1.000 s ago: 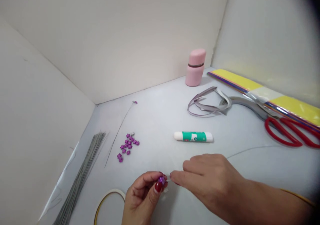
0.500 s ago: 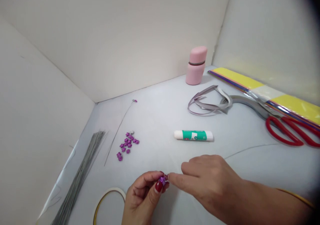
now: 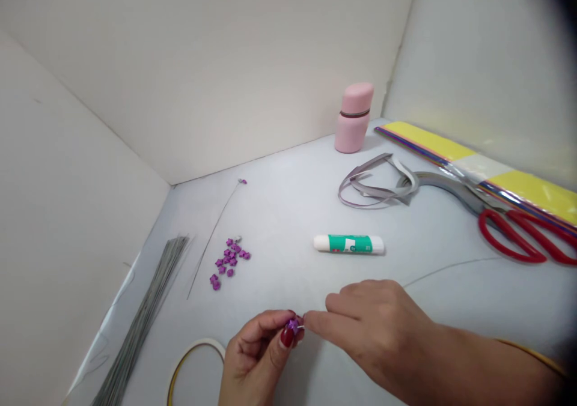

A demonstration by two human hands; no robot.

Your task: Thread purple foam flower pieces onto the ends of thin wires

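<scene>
My left hand (image 3: pixel 261 352) pinches a small purple paper star (image 3: pixel 293 326) between thumb and index finger, low in the middle of the view. My right hand (image 3: pixel 372 322) is closed in a pinch just right of the star. A short pale end of wire shows between the star and my right fingertips. Behind my right hand the thin wire (image 3: pixel 451 268) runs off to the right. Ahead and to the left, several loose purple stars (image 3: pixel 231 256) lie in a cluster. Past them lies a single wire (image 3: pixel 215 229) with a small purple and silver piece at its tip.
A glue stick (image 3: pixel 349 244) lies ahead of my right hand. Red-handled scissors (image 3: pixel 514 235), grey paper strips (image 3: pixel 360 196) and a yellow packet (image 3: pixel 509 181) are at the right. A pink bottle (image 3: pixel 354 121) stands behind. A wire bundle (image 3: pixel 139 328) and tape roll (image 3: pixel 192 352) lie left.
Almost nothing differs. Both hands stay at the star, with only a tiny shift of the right fingertips and the star.
</scene>
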